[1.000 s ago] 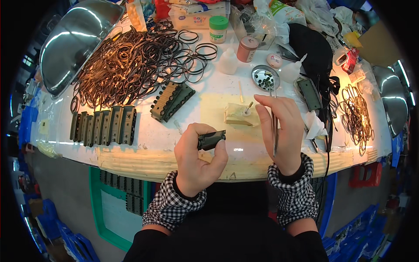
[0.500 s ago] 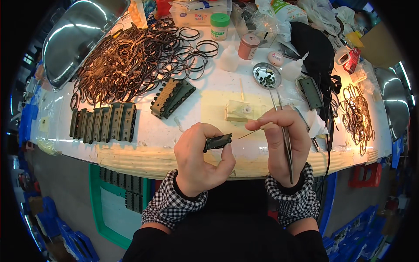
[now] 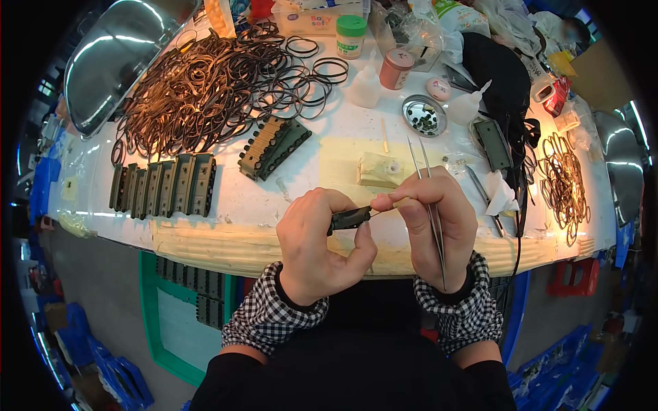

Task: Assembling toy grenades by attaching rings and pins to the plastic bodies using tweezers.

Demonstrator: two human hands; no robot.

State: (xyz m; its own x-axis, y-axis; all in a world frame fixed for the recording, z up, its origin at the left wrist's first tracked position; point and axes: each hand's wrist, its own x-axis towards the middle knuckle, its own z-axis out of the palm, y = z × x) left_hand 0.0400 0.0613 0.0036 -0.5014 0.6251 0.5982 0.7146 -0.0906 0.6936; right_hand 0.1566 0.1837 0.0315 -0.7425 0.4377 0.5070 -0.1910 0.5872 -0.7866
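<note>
Cuffs [image 3: 274, 312] in black-and-white check are ringing both wrists below the desk's near edge, and a green bin [image 3: 146, 301] is sitting lower, beneath that edge. Just above the middle of the near edge, the left hand [image 3: 319, 243] is curling almost closed around a dark green part [image 3: 351, 219], its thumb pressing from the near side. Beside it, the right hand [image 3: 439, 226] is bending in narrowly, index finger and thumb pinching a thin stick [image 3: 376, 214]; the stick's tip is lying at the part's right end, though whether they are touching I cannot tell. Metal tweezers [image 3: 435, 229] are lying through the same hand, their two points parted and facing the desk's far edge.

Farther in, a yellowish block [image 3: 377, 170] is resting beyond the hands. Toward the desk's left end, a row of green parts [image 3: 164, 185] is standing near the front edge, and two more track pieces [image 3: 274, 148] are leaning together nearer the middle. Past them, a tangled heap of dark loops [image 3: 199, 99] is spreading toward the far left corner. Right of centre, a round dish [image 3: 407, 120] is holding small green bits, and a pink tin [image 3: 396, 70] and a green-lidded jar [image 3: 350, 40] are standing closer to the far edge.
</note>
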